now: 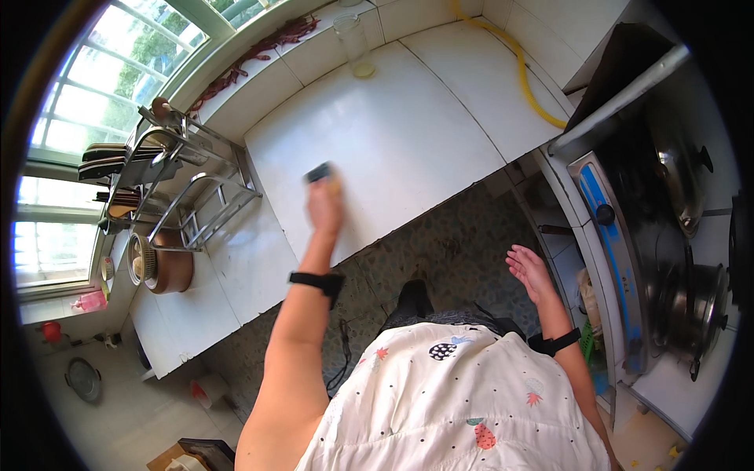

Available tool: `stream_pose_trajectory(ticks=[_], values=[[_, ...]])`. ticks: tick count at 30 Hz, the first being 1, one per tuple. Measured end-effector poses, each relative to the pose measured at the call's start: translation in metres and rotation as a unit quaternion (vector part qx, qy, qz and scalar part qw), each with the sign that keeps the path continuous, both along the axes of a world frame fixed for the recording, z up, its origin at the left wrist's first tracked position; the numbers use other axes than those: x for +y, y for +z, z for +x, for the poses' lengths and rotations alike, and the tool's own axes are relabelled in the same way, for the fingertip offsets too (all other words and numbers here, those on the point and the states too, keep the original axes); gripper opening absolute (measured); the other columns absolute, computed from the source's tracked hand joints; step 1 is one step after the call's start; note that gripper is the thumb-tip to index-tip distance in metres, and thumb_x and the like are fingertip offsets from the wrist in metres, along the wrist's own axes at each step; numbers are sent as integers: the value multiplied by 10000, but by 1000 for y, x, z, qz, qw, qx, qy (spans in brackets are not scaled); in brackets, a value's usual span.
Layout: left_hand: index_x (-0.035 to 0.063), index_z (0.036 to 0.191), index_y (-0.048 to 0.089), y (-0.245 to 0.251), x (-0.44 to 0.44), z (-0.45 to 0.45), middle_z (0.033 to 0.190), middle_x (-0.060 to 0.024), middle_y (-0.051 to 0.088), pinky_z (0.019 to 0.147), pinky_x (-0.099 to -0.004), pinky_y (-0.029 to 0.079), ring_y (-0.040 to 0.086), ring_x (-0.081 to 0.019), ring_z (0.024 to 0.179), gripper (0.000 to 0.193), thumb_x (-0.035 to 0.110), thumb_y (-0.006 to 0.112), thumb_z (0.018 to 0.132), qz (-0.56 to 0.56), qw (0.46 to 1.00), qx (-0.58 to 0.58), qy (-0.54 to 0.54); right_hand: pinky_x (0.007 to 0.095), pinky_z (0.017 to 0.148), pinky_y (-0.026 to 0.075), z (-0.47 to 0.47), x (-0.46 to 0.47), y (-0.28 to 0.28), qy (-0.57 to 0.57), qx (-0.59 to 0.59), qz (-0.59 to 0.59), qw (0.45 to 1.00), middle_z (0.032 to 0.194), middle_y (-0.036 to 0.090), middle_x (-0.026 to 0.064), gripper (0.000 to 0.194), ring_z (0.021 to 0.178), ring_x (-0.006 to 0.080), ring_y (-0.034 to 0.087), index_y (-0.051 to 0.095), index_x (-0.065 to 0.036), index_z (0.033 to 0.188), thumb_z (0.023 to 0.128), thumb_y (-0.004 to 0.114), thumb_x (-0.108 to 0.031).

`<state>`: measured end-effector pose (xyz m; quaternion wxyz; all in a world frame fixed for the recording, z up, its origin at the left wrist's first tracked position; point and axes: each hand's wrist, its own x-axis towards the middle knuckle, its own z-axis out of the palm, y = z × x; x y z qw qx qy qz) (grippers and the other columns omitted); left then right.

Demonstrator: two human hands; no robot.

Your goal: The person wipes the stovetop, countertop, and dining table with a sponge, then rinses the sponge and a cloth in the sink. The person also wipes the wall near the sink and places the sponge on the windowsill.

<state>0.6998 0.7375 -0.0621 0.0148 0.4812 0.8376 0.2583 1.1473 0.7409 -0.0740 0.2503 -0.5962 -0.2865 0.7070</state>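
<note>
My left hand grips a scrub sponge, dark on one face and yellowish on the other, and holds it against the white tiled countertop. Hand and sponge are a little blurred. Over the floor, between the counter and the stove, my right hand hangs with nothing in it, its fingers loosely extended. Both wrists wear black bands. Toward the back of the counter stands a clear glass jar with a pale yellowish base.
Left of the sponge stands a metal rack of knives and utensils, beside a brown pot. Dried red chilies line the window ledge. A yellow hose runs along the wall to the gas stove, which carries pots.
</note>
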Motion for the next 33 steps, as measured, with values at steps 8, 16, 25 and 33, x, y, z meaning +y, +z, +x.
stream_pose_trajectory(ticks=[8, 16, 25, 33], values=[[30, 1012, 505, -19, 71, 122, 972, -210, 537, 655, -444, 491, 564, -369, 814, 214, 187, 418, 896, 18, 896, 61, -439, 279, 849, 445, 23, 2, -25, -16, -49, 36, 998, 1188, 552, 72, 347, 1035, 155, 557, 500, -97, 1219, 923, 517, -277], [49, 997, 549, -14, 99, -142, 1009, -198, 580, 705, -477, 484, 579, -393, 869, 269, 264, 426, 892, -93, 983, 8, 160, 253, 772, 455, 117, -67, -44, -164, -118, -22, 979, 1151, 569, 63, 339, 963, 148, 580, 514, -95, 1199, 907, 548, -263], [110, 1179, 460, -12, 128, 146, 983, -237, 564, 763, -465, 463, 555, -405, 918, 340, 333, 389, 932, -77, 913, -243, -317, 259, 772, 463, 67, -18, -39, -109, -79, 2, 991, 1157, 557, 75, 358, 989, 152, 568, 496, -88, 1211, 911, 539, -278], [38, 1057, 526, 19, 134, -77, 1036, -216, 562, 753, -472, 455, 561, -389, 942, 517, 502, 353, 908, -170, 984, -38, -26, 246, 769, 466, 87, -9, -27, -106, -132, 53, 984, 1128, 574, 85, 336, 940, 139, 583, 511, -66, 1197, 914, 538, -244]])
